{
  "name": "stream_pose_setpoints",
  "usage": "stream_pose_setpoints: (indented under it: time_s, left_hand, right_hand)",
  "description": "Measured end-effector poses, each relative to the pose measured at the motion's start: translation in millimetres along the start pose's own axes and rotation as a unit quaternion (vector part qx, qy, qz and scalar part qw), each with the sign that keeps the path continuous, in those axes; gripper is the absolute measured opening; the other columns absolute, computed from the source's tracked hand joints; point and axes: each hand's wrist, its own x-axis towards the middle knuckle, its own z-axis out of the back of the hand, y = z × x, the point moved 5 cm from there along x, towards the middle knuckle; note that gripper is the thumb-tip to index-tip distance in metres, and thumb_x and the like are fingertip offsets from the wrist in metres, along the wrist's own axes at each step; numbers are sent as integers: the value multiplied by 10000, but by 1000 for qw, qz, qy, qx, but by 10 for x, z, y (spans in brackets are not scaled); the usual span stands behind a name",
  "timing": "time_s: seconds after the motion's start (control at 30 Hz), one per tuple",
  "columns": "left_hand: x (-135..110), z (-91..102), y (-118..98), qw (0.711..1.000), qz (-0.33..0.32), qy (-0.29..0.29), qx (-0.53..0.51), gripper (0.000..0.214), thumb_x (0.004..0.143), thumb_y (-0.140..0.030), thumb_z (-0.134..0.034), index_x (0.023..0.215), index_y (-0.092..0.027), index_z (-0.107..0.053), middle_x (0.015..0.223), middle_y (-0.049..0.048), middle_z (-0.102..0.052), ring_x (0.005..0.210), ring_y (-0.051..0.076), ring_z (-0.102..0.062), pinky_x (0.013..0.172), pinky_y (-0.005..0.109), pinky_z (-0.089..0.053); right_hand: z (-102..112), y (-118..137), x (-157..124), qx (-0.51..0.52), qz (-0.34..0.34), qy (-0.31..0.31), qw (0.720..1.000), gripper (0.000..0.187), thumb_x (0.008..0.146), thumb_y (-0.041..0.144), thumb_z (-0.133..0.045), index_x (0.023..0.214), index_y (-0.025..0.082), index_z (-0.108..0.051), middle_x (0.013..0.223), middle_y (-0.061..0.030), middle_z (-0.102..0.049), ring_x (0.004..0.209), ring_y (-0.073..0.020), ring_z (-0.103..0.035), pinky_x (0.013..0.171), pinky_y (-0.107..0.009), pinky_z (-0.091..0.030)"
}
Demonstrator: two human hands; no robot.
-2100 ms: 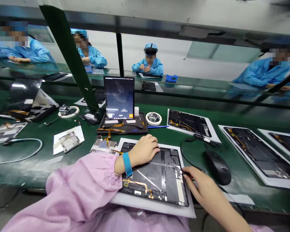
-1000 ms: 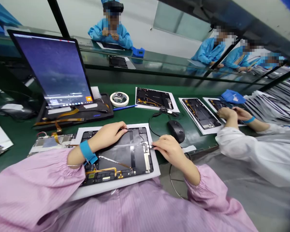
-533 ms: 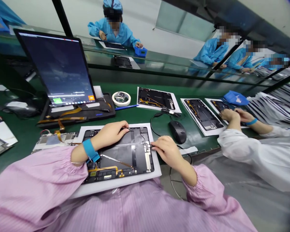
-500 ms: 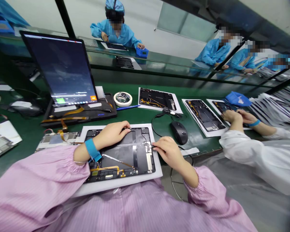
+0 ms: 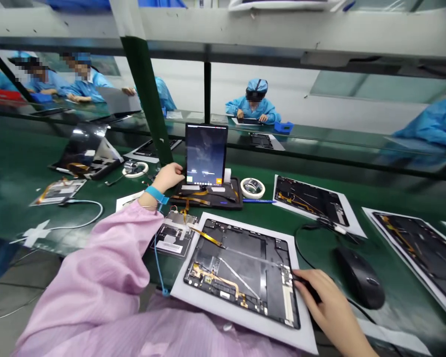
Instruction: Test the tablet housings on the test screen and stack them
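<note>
An opened tablet housing with thin ribbon cables lies on a white sheet in front of me. At its right edge my right hand pinches a black cable plug against the side; the fingers partly cover it. My left hand, blue band at the wrist, has its fingers curled at the left edge of the upright screen. What those fingertips hold or press is hidden. A gold ribbon reaches from the circuit board onto the housing.
A black mouse stands right of my right hand. Other opened housings lie on sheets farther right. A tape roll and a blue pen sit behind the housing. A green post rises left of the screen. Several co-workers sit across the bench.
My left hand has left the top of the housing and moved to the screen's left edge. My right hand stays at the housing's right edge. The view has swung left.
</note>
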Motion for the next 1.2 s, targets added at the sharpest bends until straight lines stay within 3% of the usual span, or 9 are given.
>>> stream_pose_setpoints:
  time_s: [0.07, 0.23, 0.37, 0.53, 0.87, 1.07, 1.2]
  left_hand:
    - [49, -140, 176, 999, -11, 48, -9, 300, 571, -295, -731, 814, -173, -603, 748, 30, -660, 736, 208, -632, 728, 306, -487]
    - [2, -310, 242, 998, -41, 35, -37, 303, 578, -404, -721, 720, -205, -543, 649, -9, -603, 647, 178, -579, 661, 292, -457]
    - [48, -248, 212, 993, -49, 39, -96, 275, 565, -301, -692, 785, -196, -566, 675, -10, -612, 624, 159, -570, 664, 289, -466]
    - [189, -126, 136, 980, -35, 19, -194, 302, 587, -190, -582, 886, -150, -591, 805, 45, -661, 768, 167, -626, 777, 302, -495]
    - [265, -212, 76, 966, -13, -68, -248, 265, 630, -378, -669, 757, -163, -579, 700, 9, -593, 693, 158, -564, 745, 303, -456]
    - [358, -204, -49, 951, 2, -61, -304, 294, 759, -343, -494, 961, -153, -593, 842, 49, -664, 752, 167, -618, 708, 297, -484]
    - [386, -254, -243, 944, -12, -83, -318, 354, 754, -308, -560, 1073, -153, -540, 1019, 85, -676, 904, 188, -638, 798, 315, -495]
  right_hand:
    - [-7, -12, -4, -7, 0, -3, 1000, 167, 907, 305, -523, 1032, 230, -604, 913, -53, -676, 845, -204, -640, 731, -332, -531]
    - [-22, -35, -13, -21, 0, -7, 1000, 177, 905, 322, -518, 1025, 235, -614, 915, -55, -683, 840, -208, -655, 733, -336, -543]
    - [-19, -24, -21, -36, 5, -21, 999, 183, 902, 334, -517, 1026, 241, -615, 915, -57, -688, 839, -217, -664, 734, -348, -552]
    - [-15, -31, -28, -41, 14, -35, 998, 198, 895, 352, -518, 1017, 240, -627, 907, -68, -692, 826, -229, -669, 713, -354, -560]
    - [-2, -18, -23, -46, 20, -44, 998, 197, 895, 346, -522, 1025, 240, -625, 909, -63, -689, 827, -220, -666, 704, -337, -560]
    - [8, -1, -22, -49, 19, -46, 998, 188, 894, 341, -523, 1022, 245, -623, 911, -60, -690, 829, -218, -667, 709, -337, -563]
    - [8, 0, -27, -48, 19, -48, 997, 197, 894, 348, -523, 1019, 241, -630, 917, -65, -693, 834, -221, -669, 710, -338, -564]
